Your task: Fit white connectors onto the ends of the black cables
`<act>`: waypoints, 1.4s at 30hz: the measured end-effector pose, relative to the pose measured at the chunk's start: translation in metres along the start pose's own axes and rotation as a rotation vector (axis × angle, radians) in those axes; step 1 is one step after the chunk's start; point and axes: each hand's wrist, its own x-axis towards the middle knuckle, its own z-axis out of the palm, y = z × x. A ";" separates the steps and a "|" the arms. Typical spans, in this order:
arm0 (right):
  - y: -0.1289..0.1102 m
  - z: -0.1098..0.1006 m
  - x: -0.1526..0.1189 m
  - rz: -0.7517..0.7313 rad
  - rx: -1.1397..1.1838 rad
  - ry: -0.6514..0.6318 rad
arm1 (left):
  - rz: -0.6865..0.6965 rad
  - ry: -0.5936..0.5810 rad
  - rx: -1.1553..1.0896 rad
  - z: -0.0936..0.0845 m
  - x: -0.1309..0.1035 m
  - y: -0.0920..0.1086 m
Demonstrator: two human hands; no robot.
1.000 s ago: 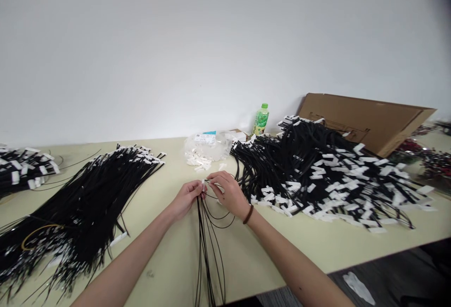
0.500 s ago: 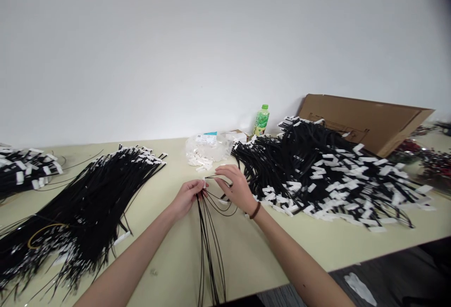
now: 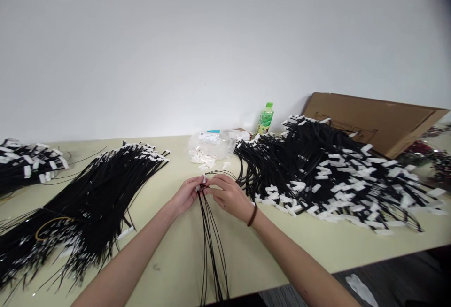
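Observation:
My left hand (image 3: pixel 186 195) is closed in a pinch on a small white plastic connector (image 3: pixel 204 179). Several thin black wires (image 3: pixel 210 246) hang from it over the table's front edge. Close against that hand, my right hand (image 3: pixel 230 197) pinches at the connector, its fingertips together on what looks like the end of a black wire. The tip itself is too small to make out. Behind the right fingers, a few wires (image 3: pixel 225 172) loop up and back.
Black wires with white connectors (image 3: pixel 334 175) are heaped at right, with more bundles (image 3: pixel 102 194) at left. A plastic bag of white connectors (image 3: pixel 211 146), a green-capped bottle (image 3: pixel 265 119) and a cardboard box (image 3: pixel 373 119) stand along the wall on the pale table (image 3: pixel 169 269).
My right hand has come left and down to the connector, and its spread fingers have closed. Wires that looped below it now curve behind it. The view has shifted slightly.

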 end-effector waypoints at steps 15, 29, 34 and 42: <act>0.001 0.003 0.005 -0.220 -0.274 -0.008 | -0.041 -0.052 -0.034 -0.004 0.002 -0.005; -0.001 0.004 0.007 -0.308 -0.355 -0.053 | -0.049 -0.065 0.084 0.000 0.000 -0.002; 0.001 0.012 0.005 -0.171 -0.214 -0.026 | -0.028 -0.053 0.084 0.000 -0.001 -0.002; -0.006 -0.014 0.012 0.379 0.547 0.223 | 0.001 -0.050 0.128 0.001 -0.002 -0.001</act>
